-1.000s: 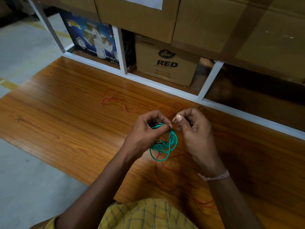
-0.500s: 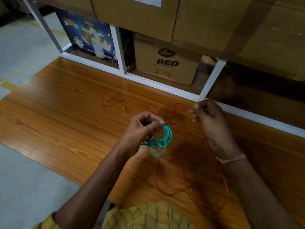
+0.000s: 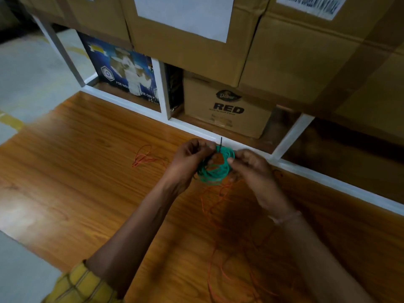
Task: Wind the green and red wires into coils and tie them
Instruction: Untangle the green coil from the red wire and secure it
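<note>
Gripping the green wire coil (image 3: 215, 169) from both sides, the two hands hold it up just above the wooden bench (image 3: 87, 182), close to the white shelf frame (image 3: 328, 182) at the far edge. The left hand (image 3: 189, 158) has its fingers curled round the coil's left side, and the right hand (image 3: 251, 169) pinches the right side between thumb and fingertips. A thin dark strand (image 3: 221, 143) (a tie or a wire end, too small to say which) sticks up from the top of the coil between the hands. The red wire (image 3: 143, 158) lies loose on the bench: one tangled end sits well left of the left hand, and the rest trails under the hands and toward the person, where it fades into shadow and motion blur. Exactly how the fingers sit behind the coil is hidden. Cardboard boxes (image 3: 223, 110) fill the shelves beyond
</note>
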The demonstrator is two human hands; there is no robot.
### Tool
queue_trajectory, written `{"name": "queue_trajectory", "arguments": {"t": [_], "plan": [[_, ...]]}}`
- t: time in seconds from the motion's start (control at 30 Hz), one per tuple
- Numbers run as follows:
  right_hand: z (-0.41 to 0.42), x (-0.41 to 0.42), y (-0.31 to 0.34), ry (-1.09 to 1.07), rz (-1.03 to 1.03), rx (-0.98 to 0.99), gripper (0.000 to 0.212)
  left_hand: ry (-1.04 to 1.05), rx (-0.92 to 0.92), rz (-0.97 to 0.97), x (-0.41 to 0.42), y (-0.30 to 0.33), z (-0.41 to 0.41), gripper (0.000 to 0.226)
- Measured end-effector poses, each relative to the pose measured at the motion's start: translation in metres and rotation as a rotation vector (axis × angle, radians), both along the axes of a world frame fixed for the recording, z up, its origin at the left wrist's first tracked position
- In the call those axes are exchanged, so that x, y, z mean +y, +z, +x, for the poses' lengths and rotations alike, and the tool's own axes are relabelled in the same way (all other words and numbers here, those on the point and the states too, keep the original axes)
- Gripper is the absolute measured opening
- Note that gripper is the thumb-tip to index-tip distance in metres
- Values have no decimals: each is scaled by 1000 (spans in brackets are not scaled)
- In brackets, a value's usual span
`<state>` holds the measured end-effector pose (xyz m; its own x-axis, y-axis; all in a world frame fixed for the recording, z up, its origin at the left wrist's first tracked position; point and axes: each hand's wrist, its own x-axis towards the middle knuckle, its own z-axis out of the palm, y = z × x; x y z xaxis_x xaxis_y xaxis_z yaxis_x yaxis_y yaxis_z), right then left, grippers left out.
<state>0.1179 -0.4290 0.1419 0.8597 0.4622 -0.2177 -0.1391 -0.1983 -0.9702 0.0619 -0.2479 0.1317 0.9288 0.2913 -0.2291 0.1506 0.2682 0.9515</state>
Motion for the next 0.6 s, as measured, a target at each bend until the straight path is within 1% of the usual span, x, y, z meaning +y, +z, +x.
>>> {"name": "queue_trajectory", "arguments": {"t": [0.07, 0.13, 0.23, 0.33, 0.4, 0.47, 0.53, 0.6], "plan": [[34, 18, 5, -49, -37, 6, 8, 58, -7, 17, 15, -1, 20, 31], [68, 36, 1, -116, -80, 26, 8, 173, 15, 27, 30, -7, 33, 30], [106, 57, -30, -125, -196, 96, 16, 294, 74, 37, 42, -24, 32, 28], [117, 66, -60, -111, -282, 229, 13, 288, 85, 77, 41, -47, 17, 21], [117, 68, -72, -128, -294, 292, 22, 270, 84, 99, 37, -61, 6, 12], [115, 69, -78, -166, -279, 312, 28, 235, 80, 154, 33, -70, -5, 17], [108, 69, -78, -204, -264, 306, 30, 195, 70, 216, 29, -74, -19, 23], [101, 65, -76, -247, -244, 267, 25, 178, 59, 288, 28, -75, -34, 22]]}}
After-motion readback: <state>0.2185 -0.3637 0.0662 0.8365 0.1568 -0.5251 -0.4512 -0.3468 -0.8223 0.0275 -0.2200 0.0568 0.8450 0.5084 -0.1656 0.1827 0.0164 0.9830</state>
